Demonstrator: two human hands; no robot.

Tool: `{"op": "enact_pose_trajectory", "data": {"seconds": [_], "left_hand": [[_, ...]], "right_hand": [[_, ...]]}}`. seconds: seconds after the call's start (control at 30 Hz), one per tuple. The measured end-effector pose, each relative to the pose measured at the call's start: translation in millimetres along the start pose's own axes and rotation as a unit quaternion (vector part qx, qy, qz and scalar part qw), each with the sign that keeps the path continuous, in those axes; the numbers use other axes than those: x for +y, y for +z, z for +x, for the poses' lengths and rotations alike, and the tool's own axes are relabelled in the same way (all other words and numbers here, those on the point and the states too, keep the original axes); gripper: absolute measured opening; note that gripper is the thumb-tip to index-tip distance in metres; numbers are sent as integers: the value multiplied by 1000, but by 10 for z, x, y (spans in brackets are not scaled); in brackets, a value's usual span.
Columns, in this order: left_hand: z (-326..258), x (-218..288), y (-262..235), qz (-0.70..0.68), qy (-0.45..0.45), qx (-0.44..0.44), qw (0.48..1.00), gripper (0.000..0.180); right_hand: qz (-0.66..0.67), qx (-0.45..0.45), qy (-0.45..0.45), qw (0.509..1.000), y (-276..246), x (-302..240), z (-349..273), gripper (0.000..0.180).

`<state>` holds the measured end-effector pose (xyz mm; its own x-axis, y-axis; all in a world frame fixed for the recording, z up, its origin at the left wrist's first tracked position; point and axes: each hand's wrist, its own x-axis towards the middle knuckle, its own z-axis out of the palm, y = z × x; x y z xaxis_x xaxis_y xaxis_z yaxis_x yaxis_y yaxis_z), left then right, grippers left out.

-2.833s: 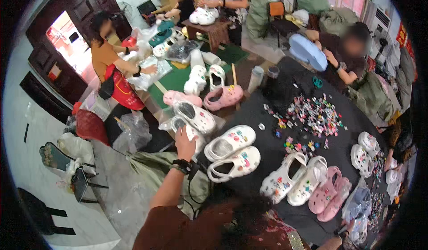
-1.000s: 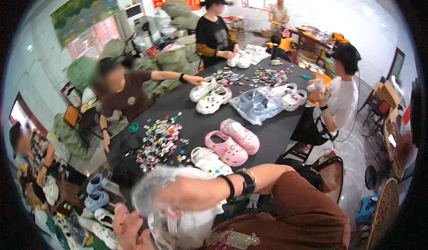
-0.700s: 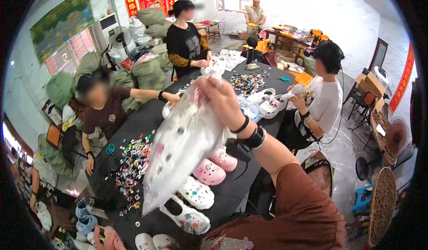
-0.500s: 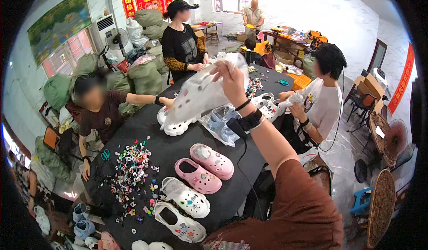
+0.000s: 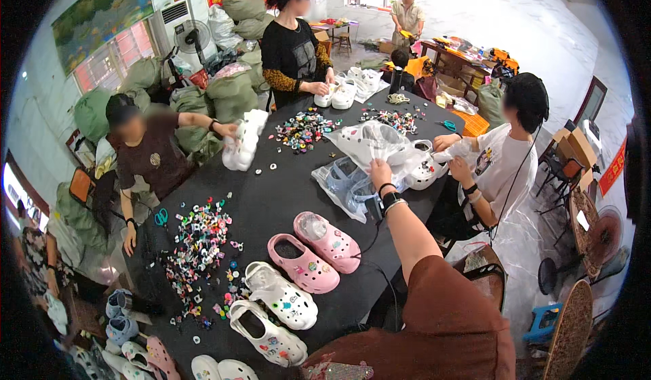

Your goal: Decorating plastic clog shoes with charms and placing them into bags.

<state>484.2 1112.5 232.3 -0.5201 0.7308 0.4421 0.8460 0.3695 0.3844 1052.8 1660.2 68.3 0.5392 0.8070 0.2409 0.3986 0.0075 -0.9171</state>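
Observation:
My right hand (image 5: 381,175) reaches out over the black table, its fingers closed on the gathered edge of a clear plastic bag (image 5: 397,156). A white clog (image 5: 366,134) with small charms shows through the plastic. Beside and partly under it lies a second clear bag holding blue clogs (image 5: 342,183). To the right, a white clog (image 5: 426,171) sits before a co-worker in a white shirt. Nearer me stand two pink clogs (image 5: 304,266) and two white clogs (image 5: 281,297), decorated with charms. My left hand is out of view.
Loose colourful charms (image 5: 196,251) cover the left of the table (image 5: 271,197), with more piles (image 5: 305,130) farther back. A co-worker at left holds white clogs (image 5: 245,141); another stands at the far side. Blue-handled scissors (image 5: 161,217) lie at the left edge.
My right hand has come down from its raised position with the plastic bag, which now rests low over the table. The left co-worker has drawn white clogs back toward the left edge.

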Motion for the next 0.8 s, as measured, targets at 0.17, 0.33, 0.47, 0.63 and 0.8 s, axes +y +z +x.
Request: {"op": "enact_pose_trajectory", "data": {"seconds": [0.17, 0.33, 0.47, 0.63, 0.8], "left_hand": [[-27, -67, 96, -114, -84, 3, 990, 24], [-50, -114, 73, -63, -27, 0, 998, 25], [-134, -236, 27, -101, -58, -3, 993, 27], [-257, -293, -175, -84, -49, -1, 995, 28], [-600, -1129, 35, -205, -196, 57, 957, 25]], "right_hand": [[4, -13, -33, 999, -10, 24, 165, 36], [-88, 10, 32, 996, -112, -438, -64, 44], [-93, 20, 1, 995, -181, -591, -155, 45], [-95, -46, -58, 993, -71, -671, -460, 37], [-78, -137, -188, 969, -69, -753, -863, 23]]}}
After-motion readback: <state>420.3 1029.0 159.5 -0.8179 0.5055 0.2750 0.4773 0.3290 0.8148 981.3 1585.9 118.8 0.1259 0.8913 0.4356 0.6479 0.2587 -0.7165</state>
